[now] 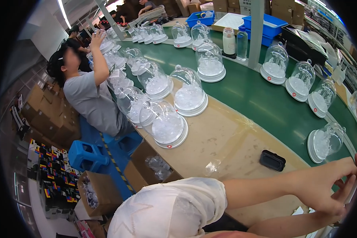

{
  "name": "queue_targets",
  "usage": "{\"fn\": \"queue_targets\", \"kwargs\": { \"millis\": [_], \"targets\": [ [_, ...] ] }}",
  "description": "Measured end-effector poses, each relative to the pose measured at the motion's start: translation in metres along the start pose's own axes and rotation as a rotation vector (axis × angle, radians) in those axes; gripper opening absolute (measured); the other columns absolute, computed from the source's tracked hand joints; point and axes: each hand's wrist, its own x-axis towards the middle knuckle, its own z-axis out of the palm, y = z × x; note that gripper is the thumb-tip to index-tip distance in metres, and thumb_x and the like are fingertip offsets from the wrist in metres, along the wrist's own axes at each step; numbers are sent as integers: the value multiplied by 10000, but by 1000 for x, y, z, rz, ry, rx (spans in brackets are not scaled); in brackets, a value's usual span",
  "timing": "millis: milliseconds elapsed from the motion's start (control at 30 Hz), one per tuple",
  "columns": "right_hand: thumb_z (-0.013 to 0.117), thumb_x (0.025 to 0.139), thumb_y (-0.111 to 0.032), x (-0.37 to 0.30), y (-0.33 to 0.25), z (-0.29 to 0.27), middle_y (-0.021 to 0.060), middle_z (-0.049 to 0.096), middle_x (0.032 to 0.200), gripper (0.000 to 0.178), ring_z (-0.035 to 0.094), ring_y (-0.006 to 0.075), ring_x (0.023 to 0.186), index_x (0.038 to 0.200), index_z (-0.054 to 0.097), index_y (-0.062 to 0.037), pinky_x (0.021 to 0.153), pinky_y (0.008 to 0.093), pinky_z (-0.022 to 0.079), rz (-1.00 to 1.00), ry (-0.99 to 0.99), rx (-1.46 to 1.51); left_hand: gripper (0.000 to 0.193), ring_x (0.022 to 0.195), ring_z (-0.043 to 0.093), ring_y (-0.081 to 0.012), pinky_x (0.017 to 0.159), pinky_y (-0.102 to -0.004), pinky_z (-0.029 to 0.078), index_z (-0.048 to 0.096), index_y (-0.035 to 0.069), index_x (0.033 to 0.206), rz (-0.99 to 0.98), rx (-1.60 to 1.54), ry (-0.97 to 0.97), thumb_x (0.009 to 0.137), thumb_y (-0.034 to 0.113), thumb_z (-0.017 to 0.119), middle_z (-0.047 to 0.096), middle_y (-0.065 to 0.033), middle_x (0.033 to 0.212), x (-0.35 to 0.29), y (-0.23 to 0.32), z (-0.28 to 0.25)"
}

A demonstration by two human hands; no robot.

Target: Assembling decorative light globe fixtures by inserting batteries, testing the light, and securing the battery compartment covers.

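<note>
At the far right edge, my left hand (326, 183) reaches out from a white sleeve with its fingers bent inward. A pale sliver shows by the fingers, but the picture's dark rim hides what it is. My right forearm (291, 224) runs below the left one, and its hand is mostly hidden behind the left hand and the rim. Closest to my hands is a clear dome on a round white base (325, 143), which looks tilted through the lens. A black oblong case (272, 160) lies on the brown tabletop (226, 139), left of the hands.
Several domed pieces (188, 93) crowd the table's left side, and others line the green surface (242, 93). A metal post (256, 35) rises beside two bottles (229, 41). Open cardboard boxes (137, 168) and a blue stool (87, 156) stand below left. Another person (93, 95) works there, arms raised.
</note>
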Motion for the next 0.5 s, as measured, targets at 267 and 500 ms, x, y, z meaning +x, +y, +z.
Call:
{"fn": "queue_targets", "kwargs": {
  "millis": [267, 500],
  "targets": [
    [643, 897, -118, 4, 11, -7, 142, 624, 1174, 346, 608, 247, 1006, 1201, 580, 34, 834, 303, 506, -59, -103, -189, 666, 1054, 494, -230, 885, -325, 441, 418, -13, 1230, -197, 28, 73, 653, 133, 717, 461, -135, 1145, 3, 2, -3],
    [389, 912, 55, -8, 9, 0, 197, 438, 1434, 481, 465, 312, 1304, 1392, 415, 51, 1086, 380, 385, 207, -179, 90, 549, 989, 552, -189, 855, -327, 466, 483, -2, 1098, -211, -51, 216, 627, 123, 736, 539, -82, 1033, 8, 7, -6]
  ]
}}
